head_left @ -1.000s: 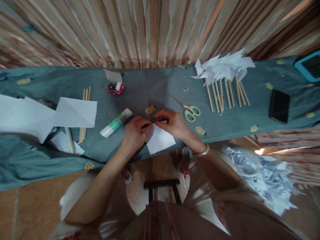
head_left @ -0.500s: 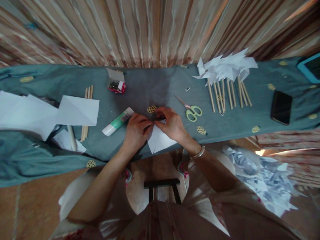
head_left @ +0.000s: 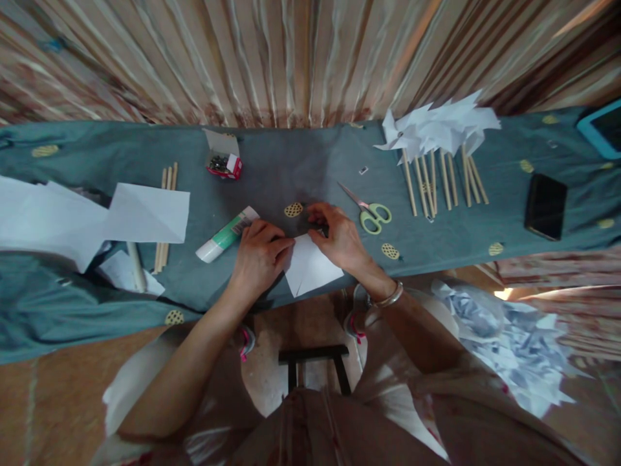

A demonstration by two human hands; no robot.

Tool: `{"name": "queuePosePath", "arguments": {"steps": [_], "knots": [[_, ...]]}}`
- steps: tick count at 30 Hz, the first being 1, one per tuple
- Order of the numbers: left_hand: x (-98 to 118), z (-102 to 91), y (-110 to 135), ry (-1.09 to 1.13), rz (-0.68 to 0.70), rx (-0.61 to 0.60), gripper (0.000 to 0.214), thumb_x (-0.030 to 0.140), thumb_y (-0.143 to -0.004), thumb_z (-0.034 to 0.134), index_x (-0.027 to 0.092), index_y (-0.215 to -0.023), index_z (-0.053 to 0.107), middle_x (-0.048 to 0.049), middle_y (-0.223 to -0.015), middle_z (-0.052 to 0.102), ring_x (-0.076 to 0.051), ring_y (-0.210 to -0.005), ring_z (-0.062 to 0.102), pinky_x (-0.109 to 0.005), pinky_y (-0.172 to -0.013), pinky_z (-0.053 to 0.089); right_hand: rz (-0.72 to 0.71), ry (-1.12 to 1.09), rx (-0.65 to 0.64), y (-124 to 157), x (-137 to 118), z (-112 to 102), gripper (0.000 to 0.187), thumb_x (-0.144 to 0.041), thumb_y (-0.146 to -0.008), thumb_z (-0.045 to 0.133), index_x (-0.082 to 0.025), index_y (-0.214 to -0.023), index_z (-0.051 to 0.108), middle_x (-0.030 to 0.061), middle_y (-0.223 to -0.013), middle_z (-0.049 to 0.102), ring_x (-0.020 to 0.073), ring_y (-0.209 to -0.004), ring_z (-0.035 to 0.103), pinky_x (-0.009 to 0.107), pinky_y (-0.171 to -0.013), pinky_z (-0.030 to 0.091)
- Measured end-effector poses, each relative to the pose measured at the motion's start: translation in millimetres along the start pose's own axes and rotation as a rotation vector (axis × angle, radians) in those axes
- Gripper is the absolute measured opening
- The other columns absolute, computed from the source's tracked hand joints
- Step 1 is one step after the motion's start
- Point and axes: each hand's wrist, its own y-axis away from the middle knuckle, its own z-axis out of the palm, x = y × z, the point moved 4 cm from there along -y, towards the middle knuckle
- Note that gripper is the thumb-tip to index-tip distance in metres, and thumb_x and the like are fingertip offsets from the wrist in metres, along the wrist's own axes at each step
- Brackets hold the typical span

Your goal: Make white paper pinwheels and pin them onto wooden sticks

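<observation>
A small white folded paper [head_left: 310, 268] lies on the blue-grey cloth [head_left: 291, 162] at the table's near edge. My left hand [head_left: 257, 255] rests on the paper's left corner with its fingers curled and pinched on it. My right hand [head_left: 339, 236] presses the paper's upper right part, fingers bent down onto it. The two hands nearly touch above the paper. A green and white glue stick [head_left: 226, 236] lies just left of my left hand. Green-handled scissors [head_left: 369, 213] lie just right of my right hand.
A small red box of pins [head_left: 224, 163] stands behind the hands. Paper pinwheels on wooden sticks [head_left: 436, 155] lie at back right, near a black phone [head_left: 546, 206] and a blue tablet [head_left: 604, 126]. White sheets [head_left: 145, 213] and loose sticks [head_left: 165, 213] lie left. Paper scraps [head_left: 514, 343] fill a bag lower right.
Both hands have shifted slightly on the paper. My right hand has moved up and right along its top edge, and more of the paper's white middle now shows between the hands.
</observation>
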Motion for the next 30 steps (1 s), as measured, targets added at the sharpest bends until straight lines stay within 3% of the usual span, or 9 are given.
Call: {"name": "queuePosePath", "arguments": {"steps": [20,24,27,30], "knots": [[-8,-8.5,6,0.025,0.003,-0.001,0.021,0.024,-0.092,0.056,0.020,-0.088,0.076,-0.0067,-0.087,0.069,-0.023,-0.089,0.058,-0.039,-0.084,0.051,-0.003,-0.097,-0.069,-3,13,-10,0.041,-0.006,-0.075,0.047,-0.020,-0.111,0.060,0.0047,-0.098,0.073,0.0197,-0.093,0.067,0.039,-0.091,0.054],[-3,-8.2,7,-0.008,-0.006,0.014,0.025,0.026,-0.094,0.051,0.020,-0.094,0.075,-0.0081,-0.090,0.068,-0.025,-0.092,0.057,-0.041,-0.084,0.051,0.016,-0.079,-0.033,-2,10,-6,0.029,-0.020,-0.081,0.058,-0.020,-0.110,0.060,0.0054,-0.096,0.072,0.0203,-0.090,0.066,0.039,-0.087,0.054],[6,-3.9,7,-0.037,0.030,0.005,0.029,0.029,-0.096,0.048,0.018,-0.106,0.073,-0.0112,-0.100,0.067,-0.028,-0.096,0.056,-0.045,-0.083,0.049,0.003,0.000,0.018,1,4,-2,0.037,-0.029,-0.076,0.071,-0.020,-0.110,0.061,0.0066,-0.096,0.071,0.0231,-0.093,0.064,0.041,-0.088,0.054],[12,2.1,6,-0.043,0.052,-0.024,0.030,0.028,-0.097,0.047,0.018,-0.109,0.072,-0.0120,-0.103,0.066,-0.028,-0.098,0.054,-0.044,-0.081,0.047,-0.019,0.069,0.055,1,0,1,0.038,-0.027,-0.073,0.073,-0.019,-0.109,0.063,0.0070,-0.095,0.071,0.0243,-0.093,0.063,0.041,-0.087,0.053]]}}
